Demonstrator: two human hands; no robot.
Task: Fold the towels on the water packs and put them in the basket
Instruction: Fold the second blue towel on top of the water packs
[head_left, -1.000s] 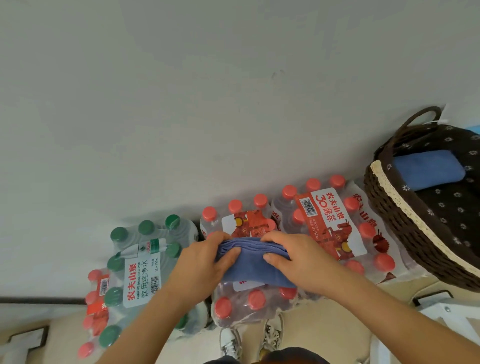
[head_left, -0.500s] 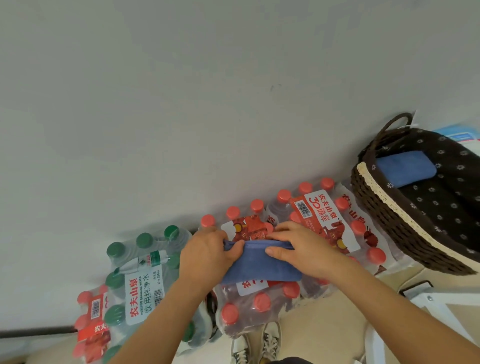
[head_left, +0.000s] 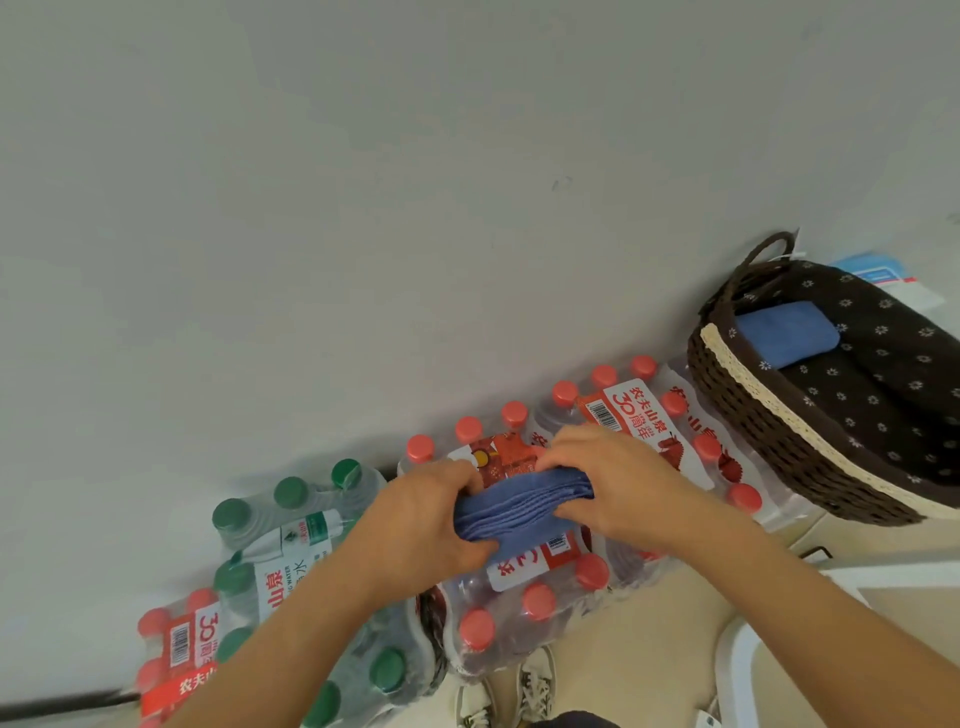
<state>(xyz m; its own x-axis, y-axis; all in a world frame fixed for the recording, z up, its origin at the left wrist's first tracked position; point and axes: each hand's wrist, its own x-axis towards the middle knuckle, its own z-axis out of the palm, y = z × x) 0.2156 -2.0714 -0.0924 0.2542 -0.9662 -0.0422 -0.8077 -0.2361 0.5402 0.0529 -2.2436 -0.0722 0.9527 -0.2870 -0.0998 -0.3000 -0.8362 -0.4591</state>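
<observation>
A folded blue towel lies bunched on a red-capped water pack, its layered edges showing. My left hand grips its left end with the thumb underneath. My right hand clamps its right end, fingers curled over the top. At the right stands a dark brown woven basket with a flowered lining. Inside it, at the far end, rests another folded blue towel.
A second red-capped pack sits between the towel and the basket. Green-capped packs lie at the left. A grey wall rises behind. A white frame stands at the lower right; my shoes show below.
Both hands have squeezed the towel's ends closer together and tipped it, so its layered edges now face up. The view has shifted, bringing more of the basket into sight.
</observation>
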